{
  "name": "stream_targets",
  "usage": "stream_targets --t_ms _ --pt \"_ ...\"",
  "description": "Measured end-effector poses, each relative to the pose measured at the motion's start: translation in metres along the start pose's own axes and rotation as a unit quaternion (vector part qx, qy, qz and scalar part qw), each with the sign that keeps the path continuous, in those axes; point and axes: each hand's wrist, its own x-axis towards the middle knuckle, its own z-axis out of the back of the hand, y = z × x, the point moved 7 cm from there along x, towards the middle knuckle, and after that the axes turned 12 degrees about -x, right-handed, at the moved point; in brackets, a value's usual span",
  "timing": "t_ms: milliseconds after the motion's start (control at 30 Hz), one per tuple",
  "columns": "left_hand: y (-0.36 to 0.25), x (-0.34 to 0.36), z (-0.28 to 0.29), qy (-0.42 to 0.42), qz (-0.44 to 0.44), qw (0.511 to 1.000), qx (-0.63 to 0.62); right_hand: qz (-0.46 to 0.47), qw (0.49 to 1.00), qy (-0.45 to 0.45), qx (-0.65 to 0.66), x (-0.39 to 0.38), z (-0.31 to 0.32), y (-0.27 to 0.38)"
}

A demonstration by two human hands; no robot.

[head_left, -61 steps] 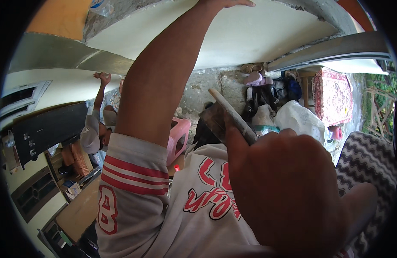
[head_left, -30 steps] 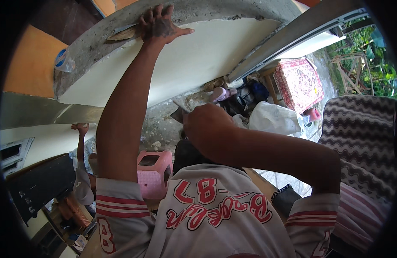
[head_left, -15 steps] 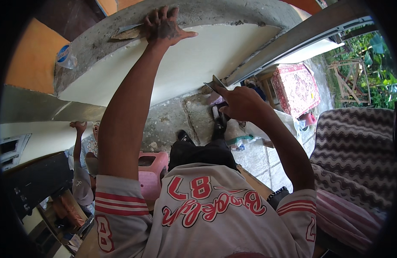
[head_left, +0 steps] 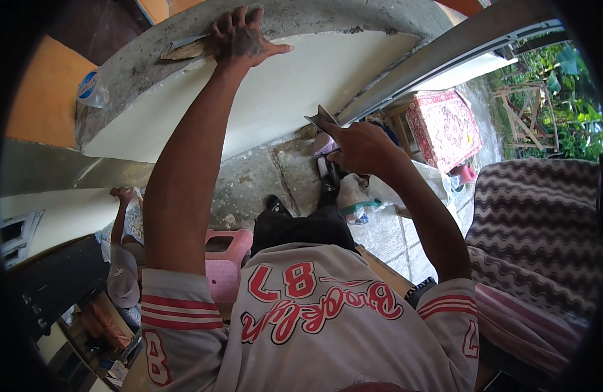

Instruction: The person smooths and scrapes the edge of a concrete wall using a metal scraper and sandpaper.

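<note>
My left hand (head_left: 239, 39) is spread open on the grey concrete ledge (head_left: 327, 16) above a smooth white wall panel (head_left: 282, 91). Just left of its fingers lies a flat, pale, rough piece (head_left: 180, 52), perhaps wood, and a clear plastic cup (head_left: 94, 91) with a blue label stands farther left. My right hand (head_left: 363, 147) grips a putty knife (head_left: 324, 117), its metal blade raised near the lower right part of the panel, close to a long grey beam (head_left: 412, 65). Whether the blade touches the surface I cannot tell.
A co-worker's hand (head_left: 122, 195) reaches up at left. Below are a pink plastic stool (head_left: 223, 261), shoes and bags (head_left: 373, 199) on the concrete floor. At right stand a cloth-covered table (head_left: 445, 124) and a draped chair (head_left: 530, 222); greenery (head_left: 562, 91) shows beyond.
My right hand with the putty knife has risen from near my body toward the panel, shifting slightly higher in the last half second. My left hand stays spread on the ledge.
</note>
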Motion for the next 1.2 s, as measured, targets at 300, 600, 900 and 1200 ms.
stream_targets --t_ms 300,600,900,1200 --pt "-0.009 -0.008 0.006 0.007 0.003 1.000 -0.021 -0.046 0.995 0.073 -0.048 -0.007 -0.040 -0.018" --pt "-0.012 -0.012 0.010 0.011 0.003 1.000 -0.023 -0.123 0.991 -0.038 -0.049 -0.010 0.001 -0.039" --pt "-0.013 -0.010 0.015 0.045 0.018 0.999 -0.023 -0.195 0.925 -0.239 0.221 0.025 -0.011 -0.075" --pt "-0.010 -0.006 0.014 0.036 0.019 0.997 -0.060 -0.186 0.906 -0.313 0.218 0.084 0.032 -0.059"
